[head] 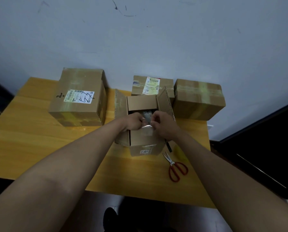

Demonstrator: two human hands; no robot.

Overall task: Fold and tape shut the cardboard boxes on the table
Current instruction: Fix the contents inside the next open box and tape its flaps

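While three far boxes [78, 99] [152, 86] [198, 99] sit taped, our left hand [134, 122] and right hand [163, 126] pinch clear tape [147, 129] over the near open box [145, 144], flaps still unfolded.

A yellow wooden desk [39, 131] is seen below a pale blue-grey wall [156, 39], which is marked with dark scuffs toward twelve o'clock. Red-handled scissors [176, 166] are laid flat on the desk at about four o'clock, blades closed and pointed away. Just beyond them a small yellow object [180, 153] is seen, too blurred to be identified. A dark panel [265, 139] is seen at three o'clock beside the desk.
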